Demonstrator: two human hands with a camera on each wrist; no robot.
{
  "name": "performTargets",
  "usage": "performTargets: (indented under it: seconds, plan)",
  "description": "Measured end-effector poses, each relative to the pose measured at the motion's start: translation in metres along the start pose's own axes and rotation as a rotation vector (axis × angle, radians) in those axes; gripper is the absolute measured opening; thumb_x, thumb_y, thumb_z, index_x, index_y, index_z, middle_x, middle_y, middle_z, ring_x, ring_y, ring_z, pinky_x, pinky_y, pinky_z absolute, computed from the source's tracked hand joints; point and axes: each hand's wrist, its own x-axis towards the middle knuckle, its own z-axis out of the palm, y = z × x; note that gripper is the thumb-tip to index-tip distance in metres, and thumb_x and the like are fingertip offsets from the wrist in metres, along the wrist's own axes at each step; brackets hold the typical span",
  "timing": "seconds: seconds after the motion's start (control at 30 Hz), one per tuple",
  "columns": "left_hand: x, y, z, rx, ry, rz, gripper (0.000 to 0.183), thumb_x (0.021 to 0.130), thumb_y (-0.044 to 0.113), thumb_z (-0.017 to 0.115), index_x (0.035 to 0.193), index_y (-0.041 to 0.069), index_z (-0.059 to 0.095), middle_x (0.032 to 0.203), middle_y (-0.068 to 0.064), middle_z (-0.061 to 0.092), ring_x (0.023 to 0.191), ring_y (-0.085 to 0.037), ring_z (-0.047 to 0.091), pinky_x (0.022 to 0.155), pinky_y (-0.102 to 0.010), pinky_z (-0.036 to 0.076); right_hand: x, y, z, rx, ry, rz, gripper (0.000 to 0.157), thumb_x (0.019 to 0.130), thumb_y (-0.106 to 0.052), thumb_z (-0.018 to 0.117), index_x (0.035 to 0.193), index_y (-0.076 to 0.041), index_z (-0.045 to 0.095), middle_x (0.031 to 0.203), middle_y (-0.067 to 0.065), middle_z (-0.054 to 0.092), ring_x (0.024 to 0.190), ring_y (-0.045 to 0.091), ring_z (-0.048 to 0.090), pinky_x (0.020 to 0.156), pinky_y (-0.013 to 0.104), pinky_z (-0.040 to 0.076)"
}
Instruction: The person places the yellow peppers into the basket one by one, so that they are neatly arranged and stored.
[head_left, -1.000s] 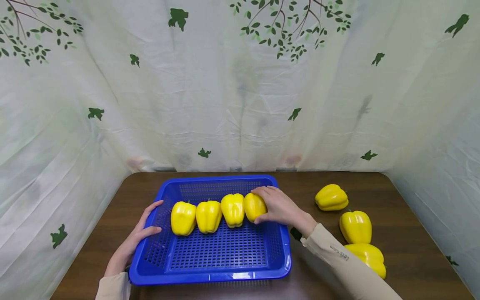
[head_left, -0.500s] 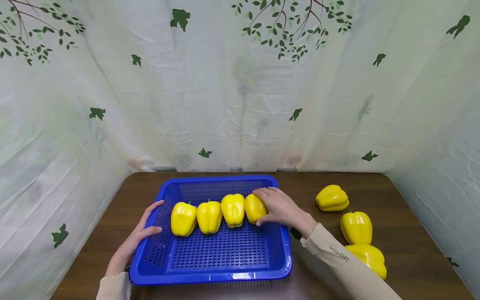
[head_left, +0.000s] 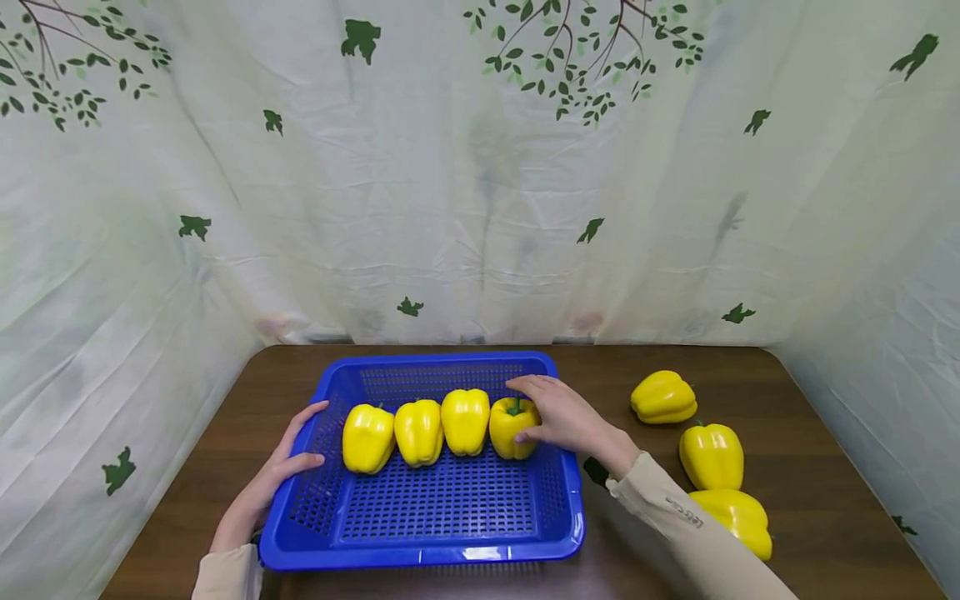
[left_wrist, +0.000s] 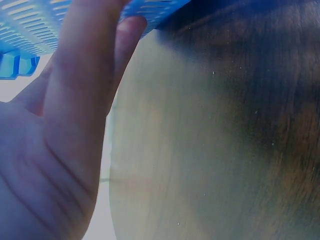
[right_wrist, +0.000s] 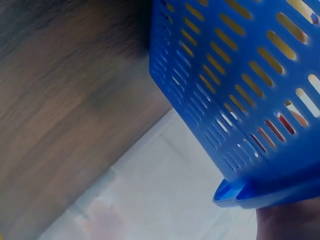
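In the head view a blue perforated plastic basket [head_left: 442, 533] stands on the table, with a row of yellow bell peppers [head_left: 465, 422] inside. My left hand [head_left: 273, 475] grips its left side, thumb and forefinger over the rim. In the left wrist view the same hand [left_wrist: 75, 110] lies against the basket's outer wall [left_wrist: 30, 25]. Over the right rim reaches my right hand [head_left: 566, 417], fingers spread loosely about the rightmost bell pepper [head_left: 510, 446]. The thumb lies against that pepper, whose green stem faces up; the forefinger is off it. In the right wrist view the basket wall [right_wrist: 225, 90] hides most of this hand.
To the right of the basket, several more yellow bell peppers, including an upright one [head_left: 711, 457], lie on the brown wooden table [head_left: 600, 367]. A pale leaf-printed curtain [head_left: 480, 208] hangs behind and along both sides.
The rightmost pepper in the basket has turned so its stem shows on top. My right hand's fingers have loosened from around it. The left hand stays on the basket.
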Motion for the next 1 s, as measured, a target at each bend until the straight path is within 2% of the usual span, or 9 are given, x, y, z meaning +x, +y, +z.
performTargets:
  seconds: [0.13,0.27,0.47,0.7,1.0]
  plan:
    - [0.000,0.000,0.000,0.010,-0.003,0.006,0.067,0.097,0.009,0.042,0.151,0.032,0.009,0.147,-0.020,0.004,0.112,-0.034,0.045,0.083,-0.050,0.047,-0.004,0.002,-0.002,0.104,0.039,0.003,0.071,0.077,-0.028,0.080,0.136,-0.002,0.050,0.135,0.013,0.052,0.125,0.028,0.046,0.103,0.045,0.036]
    - [0.000,0.000,0.000,0.002,0.008,-0.005,0.068,0.096,0.008,0.042,0.151,0.032,0.009,0.146,-0.018,0.006,0.112,-0.035,0.046,0.083,-0.050,0.047,-0.009,0.005,-0.002,0.160,0.064,-0.015,0.069,0.079,-0.027,0.079,0.136,-0.002,0.049,0.135,0.013,0.051,0.125,0.028,0.047,0.101,0.045,0.038]
    - [0.000,0.000,0.000,0.009,0.003,0.004,0.068,0.096,0.009,0.042,0.151,0.032,0.009,0.146,-0.019,0.005,0.112,-0.036,0.045,0.082,-0.051,0.047,-0.015,0.005,-0.003,0.189,0.085,-0.039,0.066,0.081,-0.025,0.077,0.136,-0.001,0.049,0.134,0.013,0.052,0.123,0.028,0.048,0.100,0.045,0.039]
    - [0.001,0.000,0.001,0.009,-0.009,0.021,0.067,0.096,0.007,0.041,0.151,0.032,0.010,0.147,-0.021,0.004,0.112,-0.030,0.046,0.083,-0.048,0.047,-0.025,0.005,-0.005,0.220,0.131,-0.036,0.062,0.082,-0.024,0.076,0.134,0.000,0.051,0.133,0.014,0.052,0.123,0.030,0.048,0.100,0.047,0.039]
    - [0.000,0.000,0.001,0.011,-0.013,0.023,0.067,0.097,0.007,0.040,0.151,0.032,0.009,0.147,-0.021,0.004,0.112,-0.031,0.046,0.083,-0.048,0.048,-0.042,0.003,-0.012,0.251,0.206,-0.020,0.060,0.082,-0.021,0.076,0.133,-0.001,0.052,0.133,0.014,0.053,0.121,0.031,0.050,0.096,0.048,0.043]
